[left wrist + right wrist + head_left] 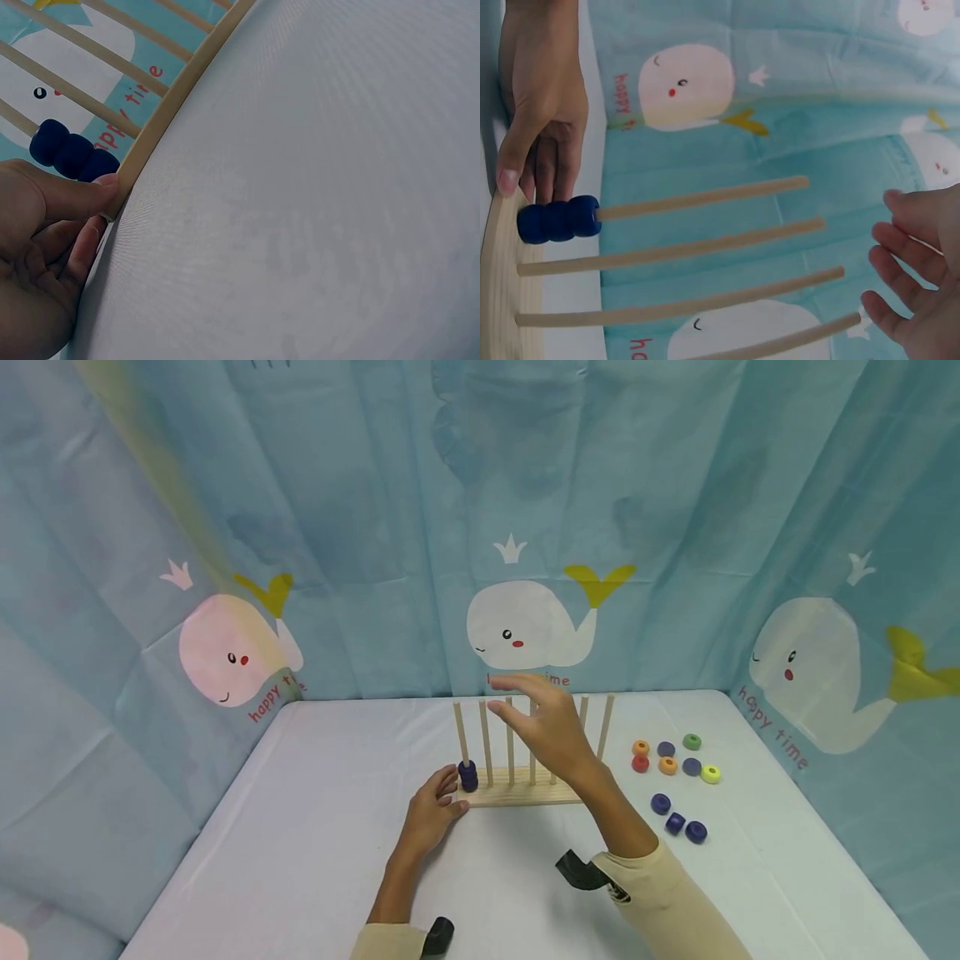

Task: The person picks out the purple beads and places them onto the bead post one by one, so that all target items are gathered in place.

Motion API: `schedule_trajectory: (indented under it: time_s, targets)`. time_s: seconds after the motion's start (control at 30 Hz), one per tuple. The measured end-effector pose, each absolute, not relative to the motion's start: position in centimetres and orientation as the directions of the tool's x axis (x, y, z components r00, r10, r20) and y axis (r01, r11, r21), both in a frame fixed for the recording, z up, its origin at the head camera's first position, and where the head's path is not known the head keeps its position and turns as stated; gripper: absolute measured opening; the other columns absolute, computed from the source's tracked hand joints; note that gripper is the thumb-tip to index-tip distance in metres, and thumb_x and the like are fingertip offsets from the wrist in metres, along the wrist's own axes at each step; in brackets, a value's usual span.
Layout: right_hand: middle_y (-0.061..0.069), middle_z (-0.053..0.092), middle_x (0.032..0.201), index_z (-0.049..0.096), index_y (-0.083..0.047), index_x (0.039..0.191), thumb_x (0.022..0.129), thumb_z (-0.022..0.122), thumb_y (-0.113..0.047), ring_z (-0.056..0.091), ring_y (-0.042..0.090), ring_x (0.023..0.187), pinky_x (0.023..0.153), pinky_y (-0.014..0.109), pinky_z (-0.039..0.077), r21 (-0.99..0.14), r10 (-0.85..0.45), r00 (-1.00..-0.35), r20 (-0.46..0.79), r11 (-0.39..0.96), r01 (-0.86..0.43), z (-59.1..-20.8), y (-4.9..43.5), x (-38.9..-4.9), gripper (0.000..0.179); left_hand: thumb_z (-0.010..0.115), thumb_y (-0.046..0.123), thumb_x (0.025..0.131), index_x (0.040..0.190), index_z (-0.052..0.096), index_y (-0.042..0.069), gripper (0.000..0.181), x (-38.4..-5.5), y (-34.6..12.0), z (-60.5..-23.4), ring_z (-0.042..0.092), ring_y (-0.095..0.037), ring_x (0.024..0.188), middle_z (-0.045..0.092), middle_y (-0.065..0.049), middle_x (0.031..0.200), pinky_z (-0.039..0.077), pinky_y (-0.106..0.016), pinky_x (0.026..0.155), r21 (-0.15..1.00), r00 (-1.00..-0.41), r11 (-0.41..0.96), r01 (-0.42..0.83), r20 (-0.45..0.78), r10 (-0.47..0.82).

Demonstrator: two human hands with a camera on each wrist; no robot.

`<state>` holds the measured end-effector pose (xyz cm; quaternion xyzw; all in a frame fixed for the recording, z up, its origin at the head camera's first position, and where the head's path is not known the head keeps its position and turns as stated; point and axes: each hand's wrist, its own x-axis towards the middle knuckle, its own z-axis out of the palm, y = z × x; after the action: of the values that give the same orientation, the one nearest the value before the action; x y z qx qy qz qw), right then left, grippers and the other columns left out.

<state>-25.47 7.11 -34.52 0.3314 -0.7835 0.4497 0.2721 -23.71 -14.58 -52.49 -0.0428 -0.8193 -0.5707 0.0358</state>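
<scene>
A wooden peg stand (517,797) with a row of upright rods stands on the table. Three dark blue beads (468,778) are stacked at the bottom of its leftmost rod. My left hand (429,814) grips the left end of the base, thumb on the front edge, as the left wrist view shows. Raised in front of the rods' upper part, my right hand (551,727) holds nothing. Its fingers are apart from the thumb and clear of the rods in the right wrist view. In the head view it hides part of the right-hand rods.
Right of the stand lie loose beads: several dark blue ones (675,823) nearer me, and orange (667,766), red (640,763), green (692,742), yellow (710,774) and purple-blue (692,767) ones farther back. A blue whale-print curtain (375,568) surrounds the white table (300,827).
</scene>
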Motion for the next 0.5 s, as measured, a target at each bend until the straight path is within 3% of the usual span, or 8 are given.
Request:
schedule_trajectory:
  time_s: [0.5]
  targets:
    - [-0.004, 0.068, 0.112, 0.073, -0.011, 0.112, 0.087, 0.074, -0.014, 0.062, 0.015, 0.098, 0.086, 0.033, 0.053, -0.540, -0.118, -0.617, 0.778, 0.378, -0.752, -35.1, 11.7, -23.6, 0.025, 0.072, 0.001, 0.085, 0.144, 0.045, 0.007, 0.065, -23.7, -14.5, -52.3, 0.054, -0.026, 0.124, 0.053, -0.011, 0.140, 0.047, -0.038, 0.102, 0.928, -0.994, 0.357, 0.106, 0.107, 0.019]
